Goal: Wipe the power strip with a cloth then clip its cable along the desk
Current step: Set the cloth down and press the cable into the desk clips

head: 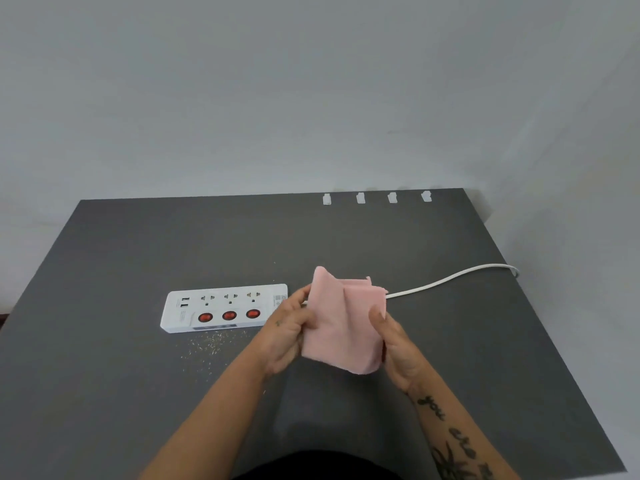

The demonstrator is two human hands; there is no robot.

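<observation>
Power strip [223,308] | cloth [344,323] in both hands (lifted) | crumbs [204,344] beside

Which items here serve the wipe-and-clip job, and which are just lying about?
For the job: pink cloth held by left hand and right hand; power strip; white cable; four clips.
Lying about: specks of debris on the desk.

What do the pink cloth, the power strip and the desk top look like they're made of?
Pink cloth: soft, matte fabric, perhaps fleece or microfibre; it folds limply.
Power strip: white moulded plastic, slightly glossy, with red switches.
Desk top: dark grey, matte, probably laminate; too smooth to say for sure.
</observation>
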